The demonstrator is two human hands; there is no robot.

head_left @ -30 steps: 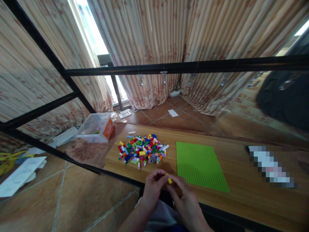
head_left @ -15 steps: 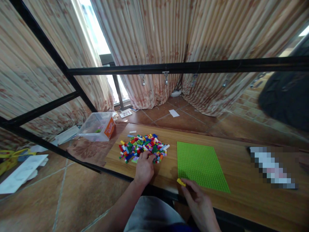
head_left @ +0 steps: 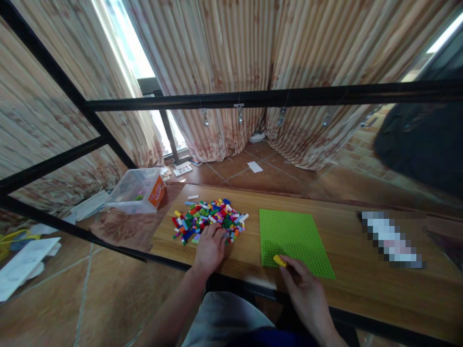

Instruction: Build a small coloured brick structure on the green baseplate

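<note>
My right hand (head_left: 307, 286) pinches a yellow toy brick (head_left: 279, 260) between thumb and fingertips, just over the near left corner of the green studded baseplate (head_left: 294, 236). On the left, my left hand (head_left: 210, 248) rests at the near edge of a pile of mixed coloured bricks (head_left: 206, 214). Its fingers are curled down among the bricks, and the fingertips are partly hidden. Whatever they pinch there is too small to make out. A lone white brick (head_left: 193, 197) lies behind the pile.
The wooden table (head_left: 249, 279) has a dark near edge. A clear plastic box (head_left: 126, 193) with an orange label stands beyond its left end. At the right lies a blurred-out object (head_left: 392, 243). A black metal bar (head_left: 217, 100) crosses beyond the table, before the curtains.
My right hand has carried the yellow brick from beside the baseplate's near left corner to above it. My left hand stays at the pile. The whole view has shifted slightly.
</note>
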